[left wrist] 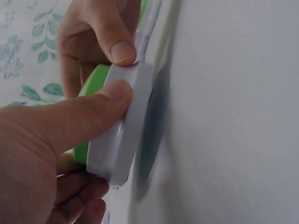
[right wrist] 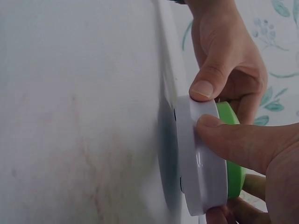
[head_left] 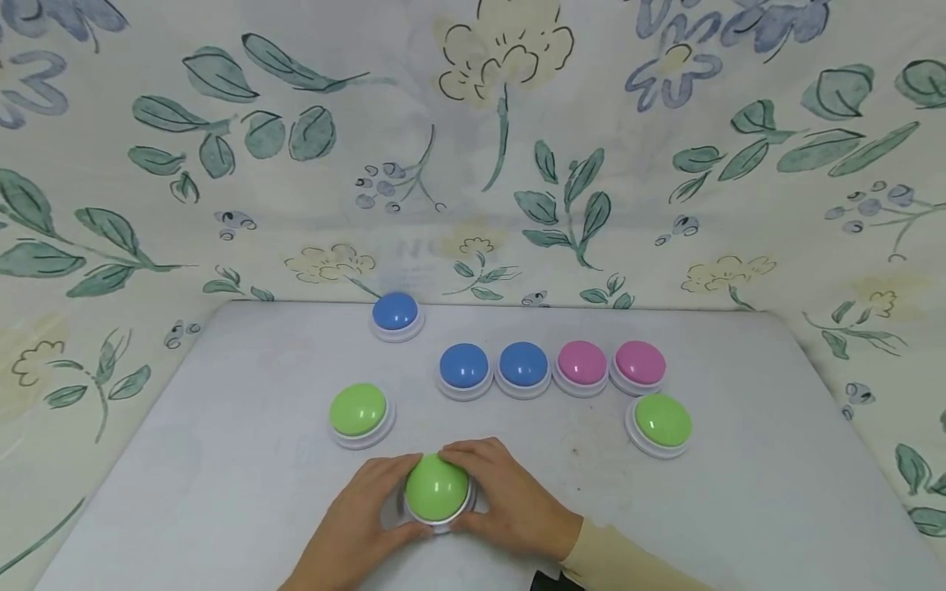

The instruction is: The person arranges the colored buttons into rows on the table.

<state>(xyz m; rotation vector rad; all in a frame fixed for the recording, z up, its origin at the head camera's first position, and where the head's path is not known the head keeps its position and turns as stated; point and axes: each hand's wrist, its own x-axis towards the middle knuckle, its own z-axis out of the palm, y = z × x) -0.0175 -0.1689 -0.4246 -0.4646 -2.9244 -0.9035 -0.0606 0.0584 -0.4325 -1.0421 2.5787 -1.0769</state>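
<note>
Both hands hold one green push button (head_left: 436, 489) between them near the front of the table. My left hand (head_left: 364, 515) grips its left side, thumb on the white base (left wrist: 122, 123) and fingers round the far side. From the right, my right hand (head_left: 510, 501) grips it the same way. In both wrist views a gap and a shadow show between the base and the tabletop, so the button is raised slightly. A second green button (head_left: 358, 410) sits just beyond the left hand. A third green button (head_left: 663, 420) lies farther off to the right.
Across the middle stands a row of two blue buttons, left one (head_left: 463, 367) and right one (head_left: 523, 365), then two pink buttons, left one (head_left: 581, 364) and right one (head_left: 640, 364). Another blue button (head_left: 395, 312) is at the white table's (head_left: 244, 369) back edge. Floral cloth (head_left: 473, 164) hangs behind.
</note>
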